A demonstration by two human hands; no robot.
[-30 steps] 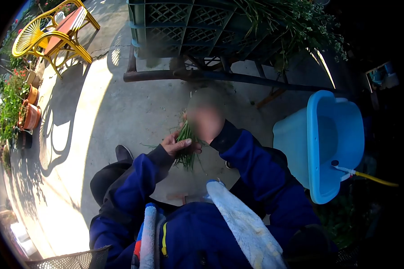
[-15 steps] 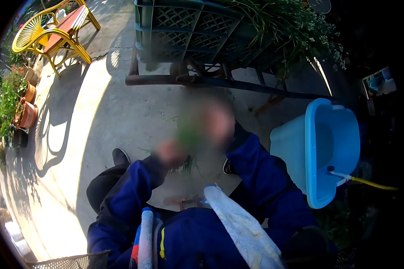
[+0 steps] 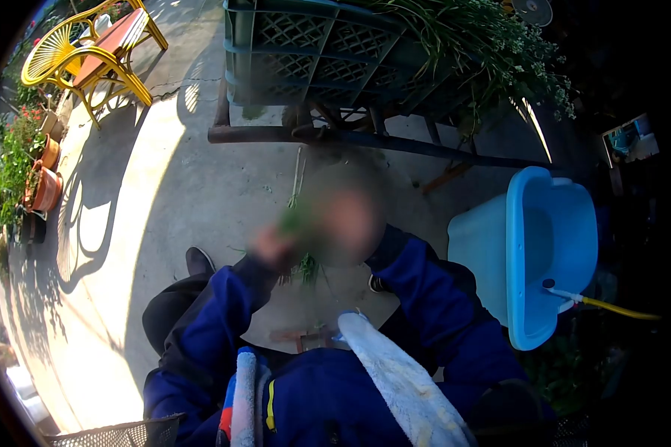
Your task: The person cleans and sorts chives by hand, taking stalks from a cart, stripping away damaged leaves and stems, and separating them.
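Note:
A blurred patch covers both hands in the head view. My left hand (image 3: 274, 248) is at a bunch of thin green stems (image 3: 306, 270), whose ends show below it. Longer pale stems (image 3: 298, 179) stick up above the blur. My right hand (image 3: 350, 220) is close beside the bunch on its right. The fingers of both hands are smeared, so their grip cannot be made out.
A green plastic crate (image 3: 313, 45) rests on a metal frame (image 3: 276, 134) ahead, with leafy greens (image 3: 492, 52) at its right. A blue tub (image 3: 514, 253) with a yellow hose (image 3: 619, 306) stands right. A yellow chair (image 3: 89, 59) is far left.
My right hand moved right, then slightly back left and down beside the bunch. My left hand shifted a little left and down. Long pale stems now show above the hands.

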